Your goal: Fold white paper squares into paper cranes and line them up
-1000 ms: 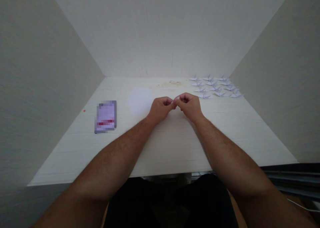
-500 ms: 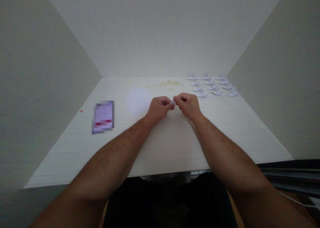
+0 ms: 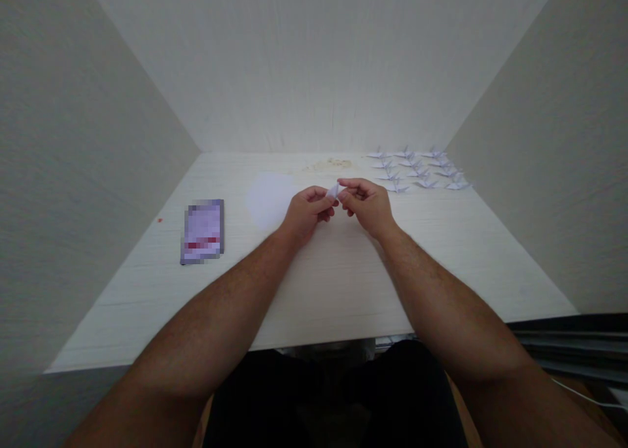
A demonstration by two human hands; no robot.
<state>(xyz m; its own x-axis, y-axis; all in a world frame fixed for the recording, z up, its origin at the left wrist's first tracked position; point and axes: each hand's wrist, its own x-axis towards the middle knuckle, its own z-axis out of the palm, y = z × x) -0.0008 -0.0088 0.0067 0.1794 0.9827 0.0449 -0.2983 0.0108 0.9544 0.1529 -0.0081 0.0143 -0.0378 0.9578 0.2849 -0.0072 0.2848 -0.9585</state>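
Observation:
Between my hands, over the middle of the table, is a small folded piece of white paper [image 3: 333, 190] with a pointed tip. My left hand [image 3: 310, 211] pinches it from the left, thumb on top. My right hand [image 3: 367, 203] touches its right side, with the thumb and index finger around the edge; the exact contact is too small to make out. Left of my hands, white paper sheets [image 3: 267, 199] lie flat on the table. Several folded white paper cranes [image 3: 417, 171] stand in rows at the back right.
A blurred purple rectangular item [image 3: 203, 231] lies on the left of the white table [image 3: 338, 291]. A tiny red thing [image 3: 159, 220] is near the left edge. Brownish marks [image 3: 338, 163] show at the back. Grey walls [image 3: 324, 62] enclose three sides.
The folded paper has turned so more of its pointed shape shows. My right index finger has stretched out to its tip, and my left fingers have shifted beneath the paper.

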